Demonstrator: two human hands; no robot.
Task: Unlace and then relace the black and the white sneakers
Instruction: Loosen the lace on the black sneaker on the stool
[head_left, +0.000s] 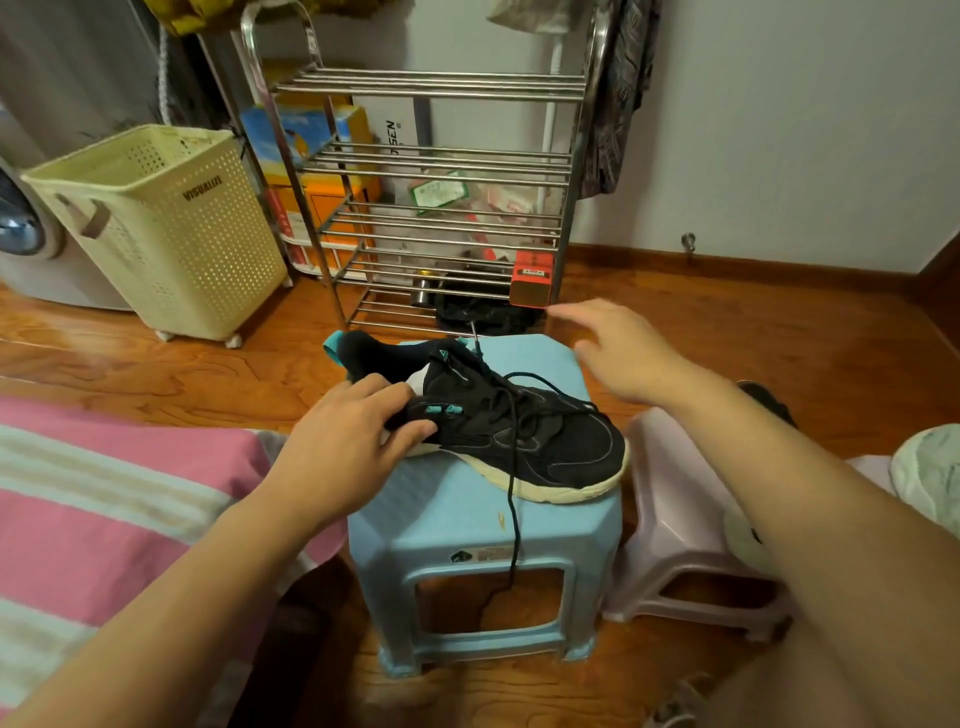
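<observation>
A black sneaker (524, 431) with teal trim and a cream sole lies on a light blue plastic stool (467, 525), toe pointing right. Its black lace (511, 499) is loose and hangs over the stool's front edge. My left hand (343, 441) grips the sneaker's heel side, fingers curled onto it. My right hand (618, 348) hovers above the stool's far right corner with its fingers spread, holding nothing. A white sneaker (930, 478) shows partly at the right edge, resting on a pale pink stool (675, 499).
A steel shoe rack (431, 208) stands behind the stool, with a red box (530, 283) and dark items on its lowest shelf. A cream laundry basket (166, 228) is at the left. Pink striped bedding (104, 499) lies at the lower left on the wooden floor.
</observation>
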